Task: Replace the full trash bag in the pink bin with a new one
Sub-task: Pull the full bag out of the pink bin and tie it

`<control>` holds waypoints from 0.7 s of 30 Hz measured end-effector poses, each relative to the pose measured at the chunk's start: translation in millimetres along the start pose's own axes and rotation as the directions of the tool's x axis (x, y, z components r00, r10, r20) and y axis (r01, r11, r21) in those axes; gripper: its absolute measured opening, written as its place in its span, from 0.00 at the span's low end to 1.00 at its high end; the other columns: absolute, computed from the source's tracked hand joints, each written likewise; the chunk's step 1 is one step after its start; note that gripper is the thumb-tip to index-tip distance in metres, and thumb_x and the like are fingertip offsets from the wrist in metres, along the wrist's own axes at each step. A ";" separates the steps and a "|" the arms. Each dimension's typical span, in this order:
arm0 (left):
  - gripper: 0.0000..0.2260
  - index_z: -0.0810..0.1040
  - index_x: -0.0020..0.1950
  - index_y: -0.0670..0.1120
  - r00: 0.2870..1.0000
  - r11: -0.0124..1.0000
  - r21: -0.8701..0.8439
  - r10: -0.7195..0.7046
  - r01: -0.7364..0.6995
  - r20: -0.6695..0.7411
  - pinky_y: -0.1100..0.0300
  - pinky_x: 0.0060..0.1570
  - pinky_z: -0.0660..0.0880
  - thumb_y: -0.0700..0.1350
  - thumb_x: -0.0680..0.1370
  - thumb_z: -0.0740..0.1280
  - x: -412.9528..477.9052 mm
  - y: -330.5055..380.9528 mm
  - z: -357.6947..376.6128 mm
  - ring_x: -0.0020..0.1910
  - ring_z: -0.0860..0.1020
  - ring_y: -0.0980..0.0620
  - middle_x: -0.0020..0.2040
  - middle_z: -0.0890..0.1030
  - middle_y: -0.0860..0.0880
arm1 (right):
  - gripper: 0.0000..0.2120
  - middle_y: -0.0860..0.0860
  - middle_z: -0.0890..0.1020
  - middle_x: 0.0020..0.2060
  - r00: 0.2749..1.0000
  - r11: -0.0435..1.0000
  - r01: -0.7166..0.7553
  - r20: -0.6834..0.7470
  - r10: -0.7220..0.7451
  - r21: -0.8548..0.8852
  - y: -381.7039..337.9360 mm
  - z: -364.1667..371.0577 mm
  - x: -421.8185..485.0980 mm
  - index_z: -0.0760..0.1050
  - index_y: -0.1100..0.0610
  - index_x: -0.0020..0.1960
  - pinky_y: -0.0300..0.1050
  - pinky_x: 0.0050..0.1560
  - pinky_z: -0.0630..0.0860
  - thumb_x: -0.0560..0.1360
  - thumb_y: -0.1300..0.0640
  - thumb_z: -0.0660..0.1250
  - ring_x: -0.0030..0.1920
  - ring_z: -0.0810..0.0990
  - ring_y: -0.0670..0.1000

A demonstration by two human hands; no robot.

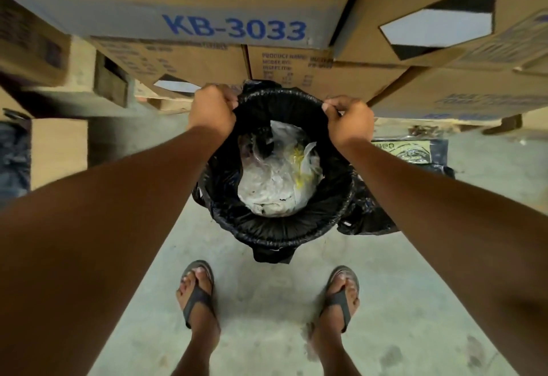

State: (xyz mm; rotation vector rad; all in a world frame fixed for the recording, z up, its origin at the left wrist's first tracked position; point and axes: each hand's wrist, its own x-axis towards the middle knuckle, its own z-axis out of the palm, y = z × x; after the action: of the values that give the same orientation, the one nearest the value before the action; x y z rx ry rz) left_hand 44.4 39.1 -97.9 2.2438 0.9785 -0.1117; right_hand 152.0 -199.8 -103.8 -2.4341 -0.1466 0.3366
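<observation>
While the bin stands hidden under its black bag (275,227) on the floor (267,301) just beyond the feet, the left hand (212,108) pinches the bag's far-left hem, fist closed on plastic. In the middle, pale trash (275,180) sits low. The right hand (350,120) pinches the far-right hem. Best to peel both sides off evenly, gather inward, then lift straight up.

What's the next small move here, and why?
Probably peel the far edge of the black trash bag up off the rim. The left hand and right hand each pinch that edge, while the near side is folded over the rim and crumpled plastic waste sits inside.
</observation>
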 end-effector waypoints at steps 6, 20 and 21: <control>0.04 0.80 0.47 0.40 0.935 0.931 -0.096 0.354 -0.353 0.000 0.61 0.48 0.70 0.36 0.76 0.65 -44.6 -14.3 -6.7 0.46 0.75 0.51 0.46 0.78 0.46 | 0.05 0.55 0.81 0.51 0.964 0.983 0.178 0.208 -0.166 -0.040 8.2 -20.9 -18.7 0.82 0.56 0.49 0.43 0.58 0.76 0.77 0.62 0.68 0.48 0.80 0.53; 0.17 0.77 0.66 0.49 0.641 0.691 0.196 0.475 -0.696 0.602 0.49 0.64 0.73 0.49 0.77 0.66 -159.8 -75.6 -27.1 0.61 0.79 0.46 0.63 0.81 0.49 | 0.24 0.50 0.80 0.64 0.578 0.733 0.629 0.786 -0.218 -0.259 48.4 -50.3 -132.0 0.68 0.48 0.74 0.56 0.78 0.50 0.79 0.48 0.64 0.68 0.74 0.53; 0.19 0.77 0.66 0.49 0.637 0.659 0.230 0.482 -0.716 0.602 0.45 0.65 0.71 0.52 0.76 0.66 -172.2 -85.9 -21.8 0.62 0.79 0.46 0.62 0.81 0.49 | 0.26 0.49 0.79 0.65 0.559 0.715 0.645 0.805 -0.199 -0.271 53.4 -48.9 -143.5 0.65 0.46 0.76 0.59 0.79 0.46 0.80 0.45 0.63 0.70 0.73 0.52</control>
State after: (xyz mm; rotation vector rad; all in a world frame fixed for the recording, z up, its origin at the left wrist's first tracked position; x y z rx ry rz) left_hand -140.6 -12.0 -72.1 2.6440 -0.1726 -0.6312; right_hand 28.8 -298.1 -72.3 -2.4972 -1.3905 1.1653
